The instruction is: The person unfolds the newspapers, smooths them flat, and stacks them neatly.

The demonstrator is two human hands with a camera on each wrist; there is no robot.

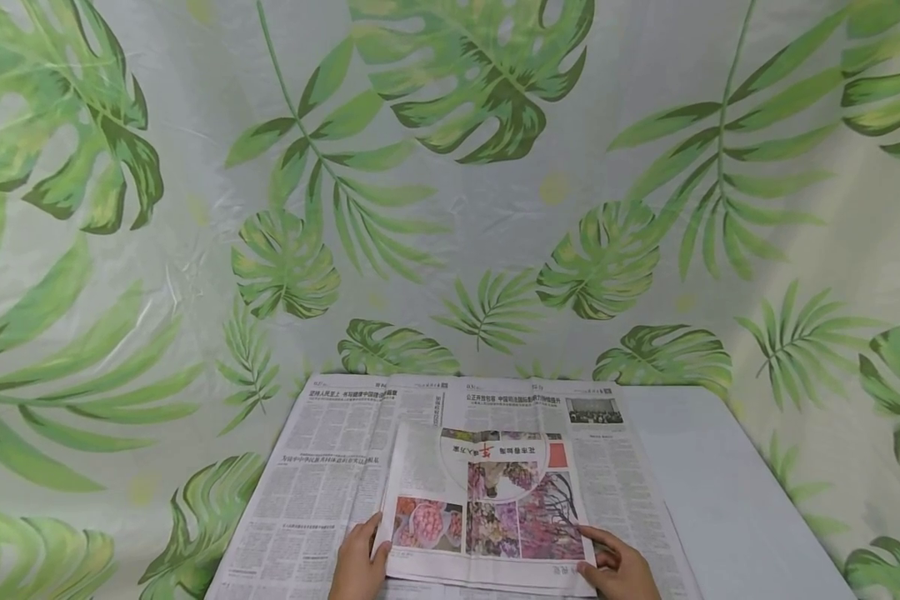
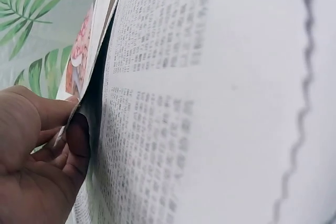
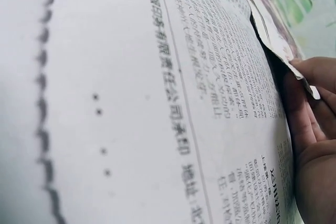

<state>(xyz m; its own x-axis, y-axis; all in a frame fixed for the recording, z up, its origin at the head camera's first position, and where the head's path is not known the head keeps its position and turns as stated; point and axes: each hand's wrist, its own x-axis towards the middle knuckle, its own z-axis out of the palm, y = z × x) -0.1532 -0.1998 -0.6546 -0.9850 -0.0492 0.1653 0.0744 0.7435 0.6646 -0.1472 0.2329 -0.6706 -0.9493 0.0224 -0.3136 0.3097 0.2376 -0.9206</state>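
Note:
A folded newspaper with colour photos of flowers lies over a larger spread-out newspaper, its printing upside down in the head view. My left hand pinches its near left edge between thumb and fingers. At the near right corner my right hand pinches it the same way. In the left wrist view the left hand has its fingers under the edge, with a dark gap above the printed sheet. The right wrist view shows the right hand with the lifted corner between thumb and fingers.
The open newspaper sheets cover most of a white table, whose bare surface shows on the right. Behind and around it hangs a pale curtain printed with green leaves.

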